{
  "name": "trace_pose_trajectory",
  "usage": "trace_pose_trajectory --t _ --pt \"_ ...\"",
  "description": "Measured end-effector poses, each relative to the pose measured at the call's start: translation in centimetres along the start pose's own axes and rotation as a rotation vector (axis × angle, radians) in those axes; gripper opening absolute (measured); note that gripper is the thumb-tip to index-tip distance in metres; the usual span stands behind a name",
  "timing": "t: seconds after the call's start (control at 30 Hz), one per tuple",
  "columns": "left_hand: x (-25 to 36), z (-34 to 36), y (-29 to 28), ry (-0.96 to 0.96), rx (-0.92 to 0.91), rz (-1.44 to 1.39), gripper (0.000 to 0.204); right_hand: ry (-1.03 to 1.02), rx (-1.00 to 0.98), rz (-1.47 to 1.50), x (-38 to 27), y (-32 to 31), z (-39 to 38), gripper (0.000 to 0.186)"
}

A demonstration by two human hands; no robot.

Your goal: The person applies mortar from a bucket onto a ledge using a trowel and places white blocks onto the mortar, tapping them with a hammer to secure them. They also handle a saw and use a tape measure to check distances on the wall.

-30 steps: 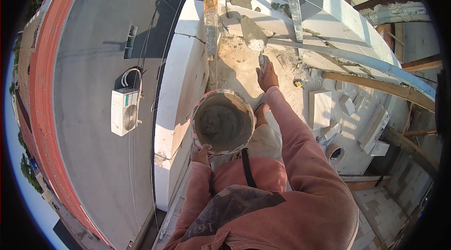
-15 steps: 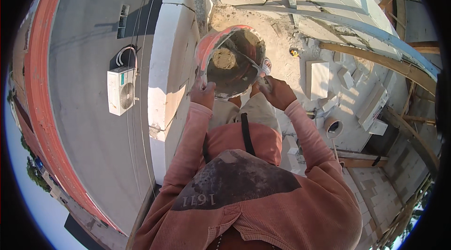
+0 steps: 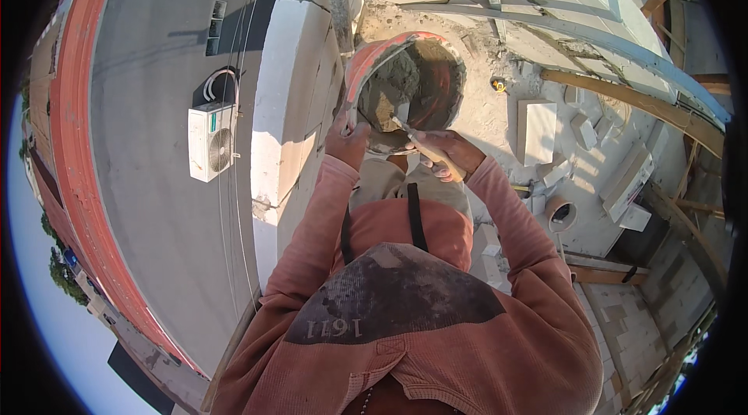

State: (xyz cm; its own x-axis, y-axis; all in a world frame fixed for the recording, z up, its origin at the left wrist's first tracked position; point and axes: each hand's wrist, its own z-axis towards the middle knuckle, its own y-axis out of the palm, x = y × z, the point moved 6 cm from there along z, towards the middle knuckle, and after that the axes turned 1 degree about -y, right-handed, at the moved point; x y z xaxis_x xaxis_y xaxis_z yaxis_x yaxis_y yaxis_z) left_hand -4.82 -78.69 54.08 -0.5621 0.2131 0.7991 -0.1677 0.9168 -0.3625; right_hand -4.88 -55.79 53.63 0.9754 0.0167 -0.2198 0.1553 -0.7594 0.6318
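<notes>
In front of me is a red bucket point(image 3: 365, 63), its rim crusted with grey and its mouth tilted toward me. Grey wet mortar point(image 3: 396, 78) lies inside. My left hand point(image 3: 347, 142) is closed on the bucket's near left rim. My right hand point(image 3: 458, 151) grips the wooden handle of a trowel point(image 3: 438, 156) over the near right rim. The trowel's blade reaches down into the bucket against the mortar, and part of it is hard to make out.
A white block wall point(image 3: 284, 103) runs along my left, with a drop beyond it. Loose white blocks point(image 3: 538, 133), a small yellow-and-black object point(image 3: 499, 84) and a short pipe piece point(image 3: 561, 214) lie to the right. A wooden beam point(image 3: 623, 95) and metal bars point(image 3: 576, 31) cross the far right.
My right hand has come off the bucket's rim and now holds the trowel with its blade in the bucket. The bucket has shifted slightly right and turned; my left hand stays on its rim.
</notes>
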Motion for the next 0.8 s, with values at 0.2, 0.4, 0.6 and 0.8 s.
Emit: trace_pose_trajectory --t 0.2,0.4,0.6,0.8 --pt "-2.3 2.0 0.2 -0.219 -0.061 -0.433 0.022 -0.152 -0.143 0.249 -0.6 -0.9 -2.3 0.038" --pt "-5.6 1.5 -1.3 -0.388 0.116 -0.676 0.028 -0.65 0.073 0.037 -8.2 -3.5 -1.1 0.046" --pt "-11.1 -0.7 -3.4 -0.504 0.156 -0.612 0.033 -1.186 1.03 -0.638 -16.6 -9.7 9.0 0.049" --pt "-16.0 -5.2 -4.2 -0.727 0.238 -0.547 0.065 -1.09 1.503 -0.837 -18.3 -12.6 17.6 0.054"
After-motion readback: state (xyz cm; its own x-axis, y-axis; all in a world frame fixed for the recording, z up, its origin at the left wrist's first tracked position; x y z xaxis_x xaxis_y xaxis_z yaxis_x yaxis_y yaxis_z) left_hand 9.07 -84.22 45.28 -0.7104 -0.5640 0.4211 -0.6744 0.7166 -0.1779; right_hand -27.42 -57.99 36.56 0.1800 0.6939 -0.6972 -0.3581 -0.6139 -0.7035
